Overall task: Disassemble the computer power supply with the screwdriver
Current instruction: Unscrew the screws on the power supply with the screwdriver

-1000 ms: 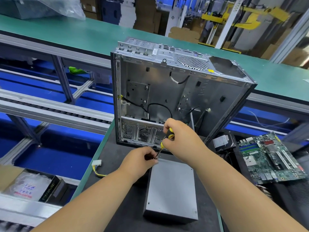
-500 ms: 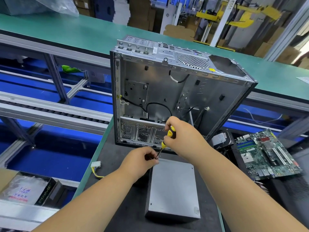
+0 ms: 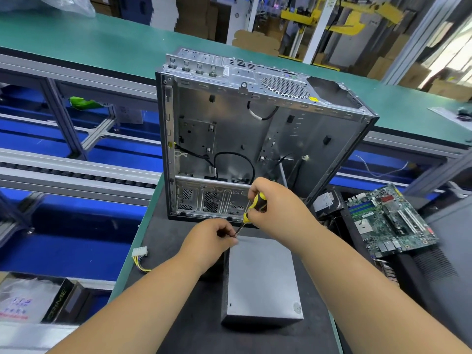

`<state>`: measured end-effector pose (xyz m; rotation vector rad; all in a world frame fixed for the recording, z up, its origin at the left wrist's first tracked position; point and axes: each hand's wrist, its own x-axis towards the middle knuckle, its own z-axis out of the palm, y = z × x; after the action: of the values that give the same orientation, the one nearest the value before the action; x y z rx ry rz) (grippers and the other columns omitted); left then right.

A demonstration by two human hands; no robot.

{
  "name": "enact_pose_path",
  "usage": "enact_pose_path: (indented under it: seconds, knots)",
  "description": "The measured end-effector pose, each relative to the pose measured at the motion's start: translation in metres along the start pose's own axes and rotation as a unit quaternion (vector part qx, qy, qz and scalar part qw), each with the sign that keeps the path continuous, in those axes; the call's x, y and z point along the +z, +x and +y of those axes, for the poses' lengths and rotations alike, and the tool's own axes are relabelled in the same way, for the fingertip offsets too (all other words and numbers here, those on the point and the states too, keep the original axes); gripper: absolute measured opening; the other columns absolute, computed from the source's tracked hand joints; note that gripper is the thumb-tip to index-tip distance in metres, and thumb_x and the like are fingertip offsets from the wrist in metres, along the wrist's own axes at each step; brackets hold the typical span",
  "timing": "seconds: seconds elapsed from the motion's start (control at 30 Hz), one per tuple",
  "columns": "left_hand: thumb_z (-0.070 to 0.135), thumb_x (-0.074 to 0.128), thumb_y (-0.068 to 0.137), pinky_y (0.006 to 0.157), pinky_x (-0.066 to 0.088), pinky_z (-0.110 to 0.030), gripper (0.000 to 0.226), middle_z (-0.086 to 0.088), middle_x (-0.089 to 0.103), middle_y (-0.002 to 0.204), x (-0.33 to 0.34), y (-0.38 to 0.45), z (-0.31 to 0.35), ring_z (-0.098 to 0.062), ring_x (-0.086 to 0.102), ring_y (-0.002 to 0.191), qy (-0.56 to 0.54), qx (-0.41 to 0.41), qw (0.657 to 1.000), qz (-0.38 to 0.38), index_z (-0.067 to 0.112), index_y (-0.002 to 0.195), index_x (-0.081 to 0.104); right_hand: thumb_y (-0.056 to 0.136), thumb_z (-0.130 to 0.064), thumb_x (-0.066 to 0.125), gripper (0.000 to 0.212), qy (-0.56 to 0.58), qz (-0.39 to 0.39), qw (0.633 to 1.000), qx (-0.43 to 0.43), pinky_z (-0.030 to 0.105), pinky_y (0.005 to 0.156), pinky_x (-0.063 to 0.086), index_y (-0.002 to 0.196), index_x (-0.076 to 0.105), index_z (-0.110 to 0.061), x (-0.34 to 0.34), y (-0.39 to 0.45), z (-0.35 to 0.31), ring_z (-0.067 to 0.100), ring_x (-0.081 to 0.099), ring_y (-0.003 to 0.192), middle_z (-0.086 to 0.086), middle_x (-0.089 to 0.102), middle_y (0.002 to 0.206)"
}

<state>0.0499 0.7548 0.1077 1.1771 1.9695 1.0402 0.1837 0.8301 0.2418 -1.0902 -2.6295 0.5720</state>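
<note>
A grey metal power supply box lies flat on the dark bench mat in front of me. My right hand grips a yellow-and-black screwdriver, its shaft slanting down-left to the box's far-left top corner. My left hand rests at that corner, fingers pinched around the screwdriver tip; whether a screw is under them is hidden. A yellow-wired white connector trails out from the box to the left.
An empty open computer case stands upright just behind the box. A green motherboard and a hard drive lie to the right. Conveyor rails run on the left, and a carton sits at lower left.
Both hands stay at the box's far-left corner; my right hand has shifted slightly on the screwdriver handle. The view has tilted a little.
</note>
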Motion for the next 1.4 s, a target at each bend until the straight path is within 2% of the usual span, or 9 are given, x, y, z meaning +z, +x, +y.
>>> enact_pose_path:
  seconds: [0.3, 0.4, 0.53, 0.63, 0.83, 0.97, 1.1, 1.27, 1.4]
  knots:
    - [0.025, 0.076, 0.083, 0.073, 0.048, -0.025, 0.017, 0.013, 0.066, 0.085, -0.003, 0.003, 0.0, -0.005, 0.06, 0.084, -0.012, 0.05, 0.999, 0.003, 0.036, 0.074, 0.065, 0.086, -0.031, 0.07, 0.019, 0.037, 0.095, 0.993, 0.063, 0.028, 0.057, 0.04, 0.082, 0.051, -0.03, 0.002, -0.031, 0.016, 0.006, 0.054, 0.07, -0.01, 0.058, 0.077]
    - [0.022, 0.073, 0.086, 0.067, 0.044, -0.013, 0.019, 0.017, 0.067, 0.083, -0.007, 0.003, 0.004, -0.001, 0.06, 0.079, -0.065, 0.068, 0.996, -0.007, 0.037, 0.079, 0.065, 0.089, -0.039, 0.068, 0.021, 0.116, 0.151, 0.974, 0.12, 0.028, 0.054, 0.04, 0.08, 0.053, -0.026, 0.002, -0.043, 0.025, 0.007, 0.051, 0.061, -0.011, 0.06, 0.069]
    - [0.018, 0.069, 0.09, 0.065, 0.045, -0.008, 0.017, 0.015, 0.068, 0.082, -0.012, -0.002, 0.014, 0.003, 0.059, 0.072, -0.119, 0.076, 0.99, -0.01, 0.034, 0.082, 0.068, 0.091, -0.033, 0.067, 0.018, 0.293, 0.212, 0.912, 0.194, 0.034, 0.065, 0.052, 0.082, 0.062, -0.018, -0.002, -0.053, 0.037, 0.013, 0.064, 0.064, -0.007, 0.068, 0.066]
    - [0.016, 0.062, 0.095, 0.069, 0.045, -0.009, 0.018, 0.012, 0.072, 0.083, -0.009, -0.009, 0.024, 0.001, 0.064, 0.076, -0.142, 0.062, 0.988, -0.006, 0.03, 0.087, 0.07, 0.094, -0.025, 0.064, 0.018, 0.413, 0.233, 0.848, 0.237, 0.023, 0.058, 0.046, 0.079, 0.066, -0.014, -0.007, -0.06, 0.053, 0.01, 0.061, 0.055, -0.003, 0.069, 0.063]
    - [0.019, 0.06, 0.096, 0.064, 0.044, -0.005, 0.017, 0.008, 0.071, 0.084, 0.021, -0.027, 0.056, -0.002, 0.064, 0.079, -0.139, 0.059, 0.989, -0.011, 0.03, 0.088, 0.071, 0.097, -0.015, 0.055, 0.016, 0.602, 0.156, 0.725, 0.295, 0.02, 0.053, 0.045, 0.098, 0.068, -0.007, -0.021, -0.086, 0.098, 0.01, 0.063, 0.056, 0.005, 0.073, 0.071]
    - [0.015, 0.067, 0.09, 0.06, 0.043, -0.009, 0.014, 0.007, 0.067, 0.078, 0.062, -0.039, 0.083, 0.0, 0.055, 0.068, -0.117, 0.075, 0.989, -0.04, 0.026, 0.083, 0.07, 0.095, -0.012, 0.059, 0.002, 0.58, 0.146, 0.764, 0.242, 0.018, 0.051, 0.038, 0.096, 0.06, -0.012, -0.032, -0.114, 0.132, 0.008, 0.061, 0.061, 0.005, 0.077, 0.085]
    - [0.012, 0.07, 0.087, 0.067, 0.045, -0.013, 0.019, 0.013, 0.067, 0.079, 0.111, -0.049, 0.105, -0.002, 0.057, 0.072, -0.07, 0.111, 0.986, -0.103, 0.03, 0.081, 0.067, 0.094, -0.01, 0.06, 0.018, 0.527, 0.126, 0.81, 0.223, 0.012, 0.053, 0.043, 0.11, 0.066, -0.017, -0.047, -0.146, 0.169, 0.003, 0.069, 0.077, 0.005, 0.078, 0.094]
    - [0.02, 0.071, 0.085, 0.07, 0.041, -0.006, 0.024, 0.026, 0.065, 0.084, 0.175, -0.058, 0.125, 0.006, 0.06, 0.08, 0.034, 0.161, 0.977, -0.138, 0.04, 0.078, 0.061, 0.091, -0.007, 0.063, 0.017, 0.51, 0.127, 0.819, 0.232, 0.012, 0.055, 0.045, 0.106, 0.067, -0.014, -0.059, -0.179, 0.211, -0.001, 0.067, 0.07, 0.0, 0.078, 0.088]
    - [0.026, 0.069, 0.087, 0.07, 0.046, -0.019, 0.016, 0.018, 0.065, 0.077, 0.217, -0.064, 0.132, 0.001, 0.059, 0.075, 0.072, 0.148, 0.975, -0.152, 0.037, 0.079, 0.061, 0.089, -0.008, 0.067, 0.015, 0.473, 0.13, 0.826, 0.276, 0.024, 0.067, 0.041, 0.103, 0.066, -0.014, -0.064, -0.198, 0.245, 0.002, 0.06, 0.064, 0.002, 0.077, 0.089]
